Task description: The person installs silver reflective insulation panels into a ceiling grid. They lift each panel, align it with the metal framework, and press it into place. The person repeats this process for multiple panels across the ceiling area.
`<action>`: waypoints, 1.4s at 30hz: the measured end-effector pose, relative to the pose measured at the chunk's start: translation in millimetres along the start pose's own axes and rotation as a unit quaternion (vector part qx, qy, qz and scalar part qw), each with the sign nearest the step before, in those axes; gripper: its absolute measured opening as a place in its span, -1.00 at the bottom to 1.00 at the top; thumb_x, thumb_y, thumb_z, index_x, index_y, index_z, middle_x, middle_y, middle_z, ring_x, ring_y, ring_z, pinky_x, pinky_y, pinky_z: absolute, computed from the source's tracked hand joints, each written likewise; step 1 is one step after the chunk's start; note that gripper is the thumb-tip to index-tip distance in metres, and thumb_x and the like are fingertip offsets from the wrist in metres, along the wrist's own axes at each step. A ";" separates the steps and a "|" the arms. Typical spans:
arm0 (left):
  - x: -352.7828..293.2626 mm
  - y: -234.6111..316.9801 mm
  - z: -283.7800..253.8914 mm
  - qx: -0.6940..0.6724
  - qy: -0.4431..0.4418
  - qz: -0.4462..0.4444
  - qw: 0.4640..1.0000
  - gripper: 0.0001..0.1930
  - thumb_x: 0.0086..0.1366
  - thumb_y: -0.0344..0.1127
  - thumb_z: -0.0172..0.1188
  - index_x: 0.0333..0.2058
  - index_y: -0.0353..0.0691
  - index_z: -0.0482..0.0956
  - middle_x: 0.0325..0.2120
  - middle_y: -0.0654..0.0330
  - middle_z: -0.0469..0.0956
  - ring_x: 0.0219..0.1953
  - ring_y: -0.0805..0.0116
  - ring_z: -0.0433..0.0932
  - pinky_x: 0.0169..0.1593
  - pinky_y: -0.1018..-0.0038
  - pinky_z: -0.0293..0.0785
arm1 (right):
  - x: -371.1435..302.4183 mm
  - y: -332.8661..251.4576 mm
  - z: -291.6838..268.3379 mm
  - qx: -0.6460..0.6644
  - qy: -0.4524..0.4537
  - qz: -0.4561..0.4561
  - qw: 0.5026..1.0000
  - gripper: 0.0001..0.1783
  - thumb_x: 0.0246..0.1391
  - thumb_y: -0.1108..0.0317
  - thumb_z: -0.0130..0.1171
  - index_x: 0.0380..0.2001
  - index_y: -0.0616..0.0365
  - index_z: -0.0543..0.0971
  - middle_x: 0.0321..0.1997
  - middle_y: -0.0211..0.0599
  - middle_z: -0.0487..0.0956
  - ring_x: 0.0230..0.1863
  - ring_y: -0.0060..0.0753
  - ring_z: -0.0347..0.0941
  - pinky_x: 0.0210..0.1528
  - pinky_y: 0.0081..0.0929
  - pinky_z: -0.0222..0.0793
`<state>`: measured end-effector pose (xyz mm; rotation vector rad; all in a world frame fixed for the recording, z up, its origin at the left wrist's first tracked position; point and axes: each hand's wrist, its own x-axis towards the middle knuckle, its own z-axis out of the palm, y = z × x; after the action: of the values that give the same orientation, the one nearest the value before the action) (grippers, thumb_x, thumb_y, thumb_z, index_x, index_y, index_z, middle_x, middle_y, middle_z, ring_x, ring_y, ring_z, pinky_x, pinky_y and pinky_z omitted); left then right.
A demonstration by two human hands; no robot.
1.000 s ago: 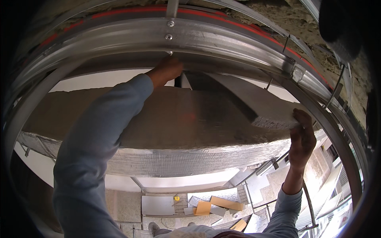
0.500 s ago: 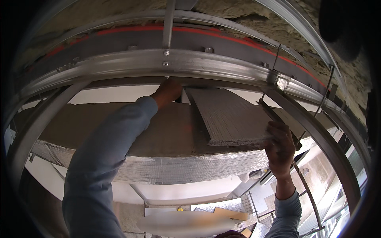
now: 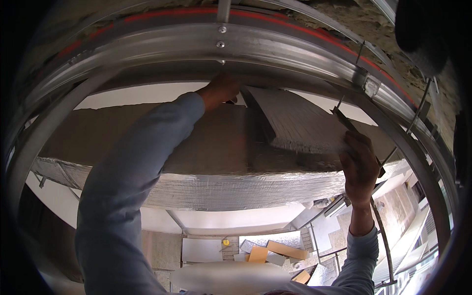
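My right hand [image 3: 360, 164] grips the right end of a grey foil-faced insulation board [image 3: 302, 123], fingers curled up over its edge. The board lies slanted against the dark upper face of a long foil-wrapped duct [image 3: 206, 147]. My left hand [image 3: 222, 91] reaches up to the far edge of the duct, beside the board's upper left corner. Its fingers are bent closed in shadow; what they hold, if anything, is hidden.
A metal beam [image 3: 167, 46] with bolts crosses above my hands. Slanted struts [image 3: 403, 132] and thin threaded rods [image 3: 417, 110] stand at the right. Far below on the floor are cut board pieces [image 3: 287, 250] and a yellow tape measure [image 3: 226, 242].
The view has tilted down, so the beam, duct and board sit higher in the picture and more floor shows. Both hands stay at about the same places on the duct and board.
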<state>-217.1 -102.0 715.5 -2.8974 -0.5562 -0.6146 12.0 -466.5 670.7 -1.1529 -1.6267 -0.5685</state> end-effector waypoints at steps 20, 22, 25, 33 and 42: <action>-0.7 23.2 10.8 -0.055 -0.051 -0.152 0.986 -0.52 0.28 -0.13 0.11 -0.04 -0.46 0.64 0.00 -0.32 0.60 0.03 -0.24 0.62 0.15 0.12 0.48 | 5.2 12.5 -26.5 -0.007 -0.008 -0.005 1.000 -0.64 0.19 0.49 0.30 0.06 0.29 0.62 0.12 -0.09 0.60 0.12 -0.30 0.55 0.15 -0.41 0.49; 1.0 20.8 11.8 -0.073 -0.051 -0.167 0.982 -0.49 0.26 -0.11 0.14 -0.03 -0.49 0.63 -0.01 -0.34 0.60 0.04 -0.23 0.62 0.15 0.11 0.48 | 2.9 8.9 -22.2 -0.012 -0.020 -0.014 1.000 -0.65 0.16 0.54 0.30 0.04 0.28 0.62 0.14 -0.10 0.57 0.11 -0.32 0.56 0.05 -0.47 0.57; 2.5 19.2 13.4 -0.073 -0.053 -0.200 0.976 -0.48 0.22 -0.12 0.18 -0.07 -0.55 0.62 -0.03 -0.36 0.60 0.04 -0.25 0.61 0.15 0.11 0.48 | 0.1 6.8 -13.5 0.022 -0.033 -0.008 0.999 -0.63 0.11 0.57 0.32 0.03 0.30 0.62 0.18 -0.10 0.52 0.12 -0.32 0.56 0.04 -0.51 0.61; 2.1 14.0 17.0 -0.100 -0.042 -0.224 0.969 -0.51 0.25 -0.16 0.12 -0.08 -0.57 0.60 -0.02 -0.39 0.58 0.06 -0.22 0.61 0.16 0.05 0.46 | 7.8 13.4 1.0 0.025 -0.053 -0.035 0.998 -0.61 0.06 0.54 0.40 0.00 0.27 0.62 0.17 -0.07 0.53 0.10 -0.28 0.58 0.08 -0.41 0.60; 1.2 10.7 12.8 0.052 -0.065 -0.055 0.995 -0.68 0.28 -0.35 0.08 -0.15 -0.48 0.64 -0.11 -0.31 0.62 -0.05 -0.22 0.66 0.09 0.08 0.58 | 2.9 2.5 13.9 0.133 -0.043 0.083 0.987 -0.65 0.05 0.63 0.39 -0.06 0.28 0.60 0.05 -0.09 0.62 0.11 -0.25 0.60 0.02 -0.40 0.59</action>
<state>-207.3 -108.9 703.9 -2.8364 -0.7464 -0.3990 7.7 -453.0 667.8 -1.1109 -1.6056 -0.1897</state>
